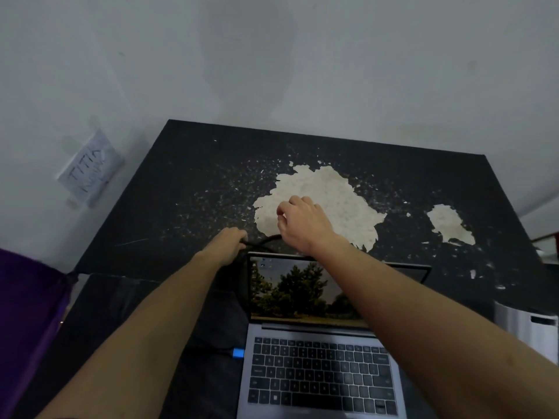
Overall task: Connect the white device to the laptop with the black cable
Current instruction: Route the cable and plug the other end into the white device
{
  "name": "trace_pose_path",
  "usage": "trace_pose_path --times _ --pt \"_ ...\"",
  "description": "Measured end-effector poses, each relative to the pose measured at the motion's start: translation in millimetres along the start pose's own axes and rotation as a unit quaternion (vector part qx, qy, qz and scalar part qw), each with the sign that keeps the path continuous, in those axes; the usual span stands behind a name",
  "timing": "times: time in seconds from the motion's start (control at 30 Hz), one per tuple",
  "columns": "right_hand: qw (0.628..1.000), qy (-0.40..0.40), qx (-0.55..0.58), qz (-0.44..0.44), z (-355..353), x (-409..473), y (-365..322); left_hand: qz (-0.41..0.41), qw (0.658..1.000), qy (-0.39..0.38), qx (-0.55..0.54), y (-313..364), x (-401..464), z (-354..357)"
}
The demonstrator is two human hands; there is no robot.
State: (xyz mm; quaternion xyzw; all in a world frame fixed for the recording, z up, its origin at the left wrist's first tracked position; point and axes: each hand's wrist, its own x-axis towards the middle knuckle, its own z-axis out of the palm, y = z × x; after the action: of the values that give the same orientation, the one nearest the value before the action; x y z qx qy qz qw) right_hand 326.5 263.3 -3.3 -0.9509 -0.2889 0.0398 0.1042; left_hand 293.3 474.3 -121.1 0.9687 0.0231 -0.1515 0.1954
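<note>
Reaching forward over an open laptop (320,352), two bare arms stretch toward the back of a black counter (193,182) whose surface has peeled away in pale patches. The left hand (229,241) is closed around a black cable (263,239), which arcs in a short loop just behind the top edge of the laptop screen toward the right hand (302,222). The right hand is curled, fingers drawn together, held over the largest pale patch; what it grips, if anything, cannot be told. The white device cannot be made out. The laptop sits at the near edge of the counter, its screen showing trees, its keyboard dark. A blue plug (238,353) is in the laptop's left side, with a dark cord leading away to the left. Purple fabric (27,322) lies at the far left. A white note (90,167) with handwriting is stuck on the grey wall beside the counter.
</note>
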Motion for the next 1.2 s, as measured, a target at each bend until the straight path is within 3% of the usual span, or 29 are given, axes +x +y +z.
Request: trace_pose_path --times 0.13,0.27,0.4,0.5,0.63,0.73,0.83,0.97,1.03,1.1,1.2 --pt "0.994 -0.093 0.038 0.043 -3.7 5.2 6.6 0.023 0.981 0.116 -0.153 3.8 -5.8 -14.2" --pt "0.973 -0.202 0.085 0.066 -8.0 10.4 0.4 0.061 0.958 0.191 -0.207 13.7 -21.5 -48.2" --pt "0.950 -0.228 0.186 0.106 -15.2 5.2 -5.4 0.037 0.933 0.257 -0.247 17.6 -37.5 -80.4" --pt "0.909 -0.235 0.312 0.142 -35.7 -10.7 9.7 0.011 0.930 0.269 -0.250 18.0 -46.6 -98.3" --pt "0.826 -0.177 0.498 0.197 -72.1 -26.8 25.0 -0.004 0.955 0.223 -0.197 40.3 -56.9 -108.6" --pt "0.788 -0.087 0.555 0.252 -92.4 -20.5 26.0 -0.040 0.952 0.260 -0.154 69.5 -69.5 -122.4" --pt "0.742 -0.025 0.603 0.293 -115.0 -18.8 21.4 0.029 0.940 0.299 -0.161 116.3 -91.7 -133.8" --pt "0.701 0.026 0.643 0.307 -138.6 -21.0 4.4 0.062 0.965 0.113 -0.230 185.2 -116.5 -117.2" --pt "0.674 0.040 0.671 0.308 -146.4 -21.8 -3.3 0.052 0.969 0.061 -0.235 208.3 -120.7 -104.8" --pt "0.654 0.044 0.695 0.294 -153.3 -27.9 -10.4 0.038 0.964 0.090 -0.248 222.7 -119.6 -100.4" --pt "0.661 0.025 0.701 0.268 -153.8 -39.0 -12.7 -0.012 0.930 0.140 -0.341 231.4 -111.7 -106.6"
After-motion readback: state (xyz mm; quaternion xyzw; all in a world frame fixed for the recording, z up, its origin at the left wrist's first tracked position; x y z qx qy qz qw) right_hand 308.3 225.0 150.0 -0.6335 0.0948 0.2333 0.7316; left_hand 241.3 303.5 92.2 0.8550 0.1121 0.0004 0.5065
